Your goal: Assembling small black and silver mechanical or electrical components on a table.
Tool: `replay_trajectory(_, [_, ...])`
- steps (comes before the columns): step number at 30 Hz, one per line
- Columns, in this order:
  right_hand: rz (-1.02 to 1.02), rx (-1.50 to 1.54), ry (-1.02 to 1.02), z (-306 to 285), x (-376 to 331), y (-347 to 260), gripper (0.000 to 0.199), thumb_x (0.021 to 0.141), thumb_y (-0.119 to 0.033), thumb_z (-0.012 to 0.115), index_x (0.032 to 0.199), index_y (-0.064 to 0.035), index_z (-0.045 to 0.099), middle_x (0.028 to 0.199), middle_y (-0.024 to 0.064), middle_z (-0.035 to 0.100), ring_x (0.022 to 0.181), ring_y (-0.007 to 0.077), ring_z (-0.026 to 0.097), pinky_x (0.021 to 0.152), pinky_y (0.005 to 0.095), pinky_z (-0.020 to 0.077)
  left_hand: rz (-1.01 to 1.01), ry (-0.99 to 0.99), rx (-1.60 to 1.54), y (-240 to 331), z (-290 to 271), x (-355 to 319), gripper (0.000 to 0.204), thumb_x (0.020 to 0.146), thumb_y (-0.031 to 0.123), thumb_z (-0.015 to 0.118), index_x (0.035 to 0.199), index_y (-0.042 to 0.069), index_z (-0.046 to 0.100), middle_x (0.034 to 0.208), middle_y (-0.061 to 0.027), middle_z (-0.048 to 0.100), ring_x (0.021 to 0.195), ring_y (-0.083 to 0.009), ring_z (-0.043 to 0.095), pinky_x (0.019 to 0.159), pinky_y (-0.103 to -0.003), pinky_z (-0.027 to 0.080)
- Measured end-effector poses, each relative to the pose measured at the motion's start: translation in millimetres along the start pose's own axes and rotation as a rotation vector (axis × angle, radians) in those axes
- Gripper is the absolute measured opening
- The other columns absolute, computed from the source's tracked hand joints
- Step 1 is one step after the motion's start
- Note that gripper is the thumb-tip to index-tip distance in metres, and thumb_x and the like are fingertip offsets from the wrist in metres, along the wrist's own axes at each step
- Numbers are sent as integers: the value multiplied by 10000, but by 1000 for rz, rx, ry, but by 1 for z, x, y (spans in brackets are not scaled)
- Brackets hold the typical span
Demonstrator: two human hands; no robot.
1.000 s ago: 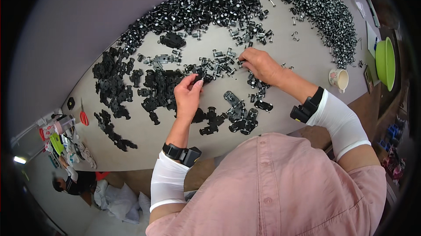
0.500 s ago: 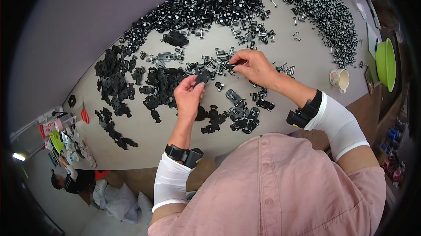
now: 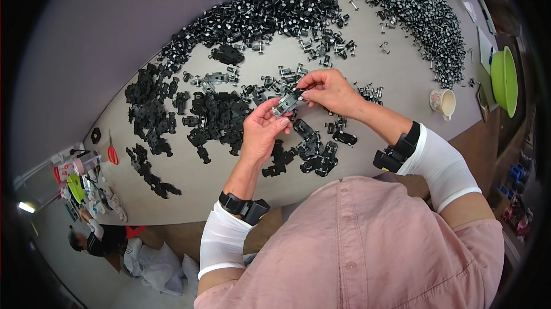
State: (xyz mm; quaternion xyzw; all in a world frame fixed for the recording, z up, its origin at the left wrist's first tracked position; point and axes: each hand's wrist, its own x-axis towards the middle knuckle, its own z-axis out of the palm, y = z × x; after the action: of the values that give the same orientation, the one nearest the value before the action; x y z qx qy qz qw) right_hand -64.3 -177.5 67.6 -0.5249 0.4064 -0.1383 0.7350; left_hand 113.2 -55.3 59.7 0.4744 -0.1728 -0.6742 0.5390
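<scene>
My left hand (image 3: 262,131) and my right hand (image 3: 328,91) hold one small grey and black toy car part (image 3: 286,103) between them, above the table (image 3: 396,88). The left fingers pinch its lower end, the right fingers its upper end. Below the hands lies a cluster of assembled black toy cars (image 3: 314,151). Left of the hands are several black car bodies (image 3: 215,116). Behind the hands spreads a long heap of black wheel and axle pieces (image 3: 270,13).
A second heap of small dark parts (image 3: 427,19) lies at the far right, with a cup (image 3: 443,103) and a green bowl (image 3: 504,79) beside it. Red scissors (image 3: 113,154) lie at the table's left end. Another person (image 3: 94,239) is low at the left.
My right hand came back from the parts behind and met my left hand; both now hold the car part together, slightly nearer to me.
</scene>
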Motion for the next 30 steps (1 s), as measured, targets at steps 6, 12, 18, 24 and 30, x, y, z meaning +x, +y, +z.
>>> replay_trajectory(6, [-50,65,-15,0,-2,-1,172,828,29,581,997,63,590,892,82,629,720,105,610,671,233,525,-73,-33,-191,5,-8,2,358,853,-4,596,1202,-8,516,973,-193,639,758,-214,629,617,-287,523])
replay_trajectory(12, [36,208,3,-4,-5,0,196,833,20,579,1024,59,585,879,89,631,714,119,620,673,223,515,-4,-39,-246,1,-2,2,367,890,-5,537,1253,-20,480,997,-140,620,796,-209,642,665,-297,552])
replay_trajectory(18, [67,321,100,2,-6,2,200,831,5,597,1025,54,588,888,92,636,740,126,627,689,215,513,61,71,-265,1,11,5,302,874,-38,524,1175,-55,552,1017,-103,596,797,-197,638,699,-289,550])
replay_trajectory(24, [77,228,-25,-10,-6,5,189,818,11,606,1005,35,603,900,75,638,737,114,621,666,215,515,130,35,243,3,0,6,227,853,-69,525,1056,-52,626,956,-75,569,722,-133,581,599,-236,464])
replay_trajectory(30, [86,69,-86,5,-11,8,169,814,38,595,981,64,599,852,77,640,708,109,617,636,227,520,40,24,-15,8,5,9,437,846,-67,566,1271,-1,491,974,-89,616,762,-125,585,647,-239,482])
